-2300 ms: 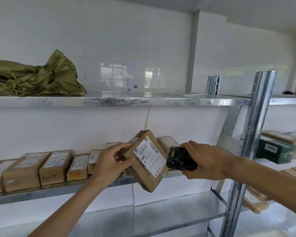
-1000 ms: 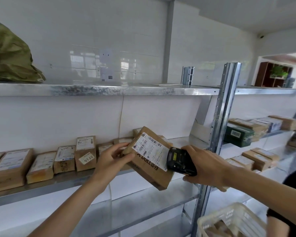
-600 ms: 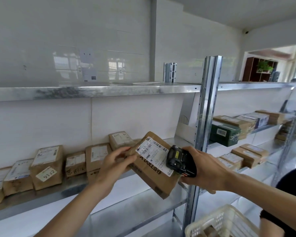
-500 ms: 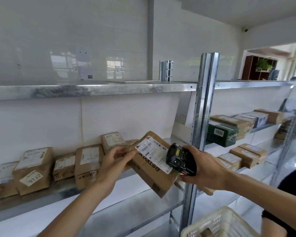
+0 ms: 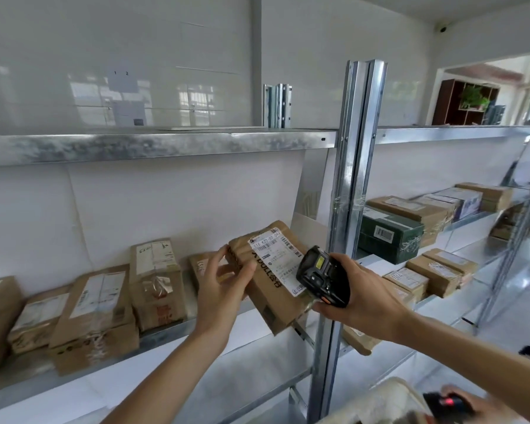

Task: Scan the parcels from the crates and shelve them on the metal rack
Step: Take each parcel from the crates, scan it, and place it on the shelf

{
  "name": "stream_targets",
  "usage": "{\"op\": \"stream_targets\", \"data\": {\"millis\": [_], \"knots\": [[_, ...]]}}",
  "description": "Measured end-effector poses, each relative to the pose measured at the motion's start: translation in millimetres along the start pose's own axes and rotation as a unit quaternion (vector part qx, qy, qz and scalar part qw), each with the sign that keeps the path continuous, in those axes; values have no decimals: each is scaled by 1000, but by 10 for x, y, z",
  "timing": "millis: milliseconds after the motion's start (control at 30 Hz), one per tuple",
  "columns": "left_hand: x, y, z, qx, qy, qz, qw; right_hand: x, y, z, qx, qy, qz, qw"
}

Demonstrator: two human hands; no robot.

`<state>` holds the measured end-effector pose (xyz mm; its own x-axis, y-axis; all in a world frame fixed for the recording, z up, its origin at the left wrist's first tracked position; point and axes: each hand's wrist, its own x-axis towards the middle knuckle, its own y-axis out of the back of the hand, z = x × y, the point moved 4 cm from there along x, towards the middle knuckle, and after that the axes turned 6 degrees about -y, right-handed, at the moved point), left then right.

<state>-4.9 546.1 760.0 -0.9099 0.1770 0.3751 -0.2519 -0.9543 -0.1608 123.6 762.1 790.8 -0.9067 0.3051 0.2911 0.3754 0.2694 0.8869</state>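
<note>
Held parcel: a brown cardboard parcel (image 5: 266,280) is held tilted in front of the metal rack (image 5: 352,191), its white shipping label (image 5: 280,258) turned toward the camera, barcode along the upper right edge.
Left hand: the left hand (image 5: 224,289) grasps the parcel at its left end — thumb across the near face, fingers curled behind the upper corner.
Right hand: the right hand (image 5: 358,293) is wrapped around a black handheld scanner (image 5: 322,275), whose head sits just beside the label's right edge, over the lower right part of the parcel.
Scanner: a small yellowish window shows on its upper face; whether it touches the label cannot be told.
Middle shelf, left bay: a row of taped brown parcels (image 5: 104,310) stands along the shelf to the left of the held one, most with white labels; one more parcel (image 5: 202,267) sits right behind the left hand.
Right bay: past the upright post, a dark green box (image 5: 390,237) with a barcode sticker sits on the shelf, with more brown parcels (image 5: 423,209) further right and others (image 5: 435,273) on the shelf below.
Top shelf: a flat white sheet lies on it — little else can be made out.
Near right corner: the rim of a pale crate (image 5: 392,402), and beside it another hand (image 5: 468,405) holding a dark device with a red light.
</note>
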Motion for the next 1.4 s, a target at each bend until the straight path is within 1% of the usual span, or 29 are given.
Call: {"op": "stream_targets", "data": {"millis": [67,133,233,367,467,567,667,733,800,900,967,1167,1400], "knots": [[101,-87,-93,-13,20,-26,999,86,-43,13,-3,-7,5,1000],[207,-130,-136,-14,22,-36,999,184,-87,32,4,-15,4,1000],[335,-130,-148,-12,11,-25,1000,341,-87,81,31,-25,-2,999],[507,-102,-266,-14,20,-20,999,512,-104,77,19,-11,-10,1000],[579,-91,-339,-13,20,-19,1000,601,-194,73,18,-7,1,1000],[624,-90,-411,-4,22,-38,999,690,-276,108,28,-5,0,1000],[715,-62,-503,49,23,-54,997,821,-353,174,28,-4,-3,1000],[760,-61,-559,91,23,-40,995,930,-417,227,29,-1,-7,1000],[773,-81,-579,137,3,-19,990,1035,-498,264,30,7,-16,999],[791,-107,-641,220,-34,5,975,1159,-646,339,40,18,-20,999],[810,-111,-720,252,-47,14,966,1226,-765,396,42,25,-30,998],[821,-99,-1021,300,-41,-1,953,1373,-1031,499,39,32,-56,997],[843,-107,-1169,352,-62,-1,934,1463,-1232,571,43,31,-78,996]]}}
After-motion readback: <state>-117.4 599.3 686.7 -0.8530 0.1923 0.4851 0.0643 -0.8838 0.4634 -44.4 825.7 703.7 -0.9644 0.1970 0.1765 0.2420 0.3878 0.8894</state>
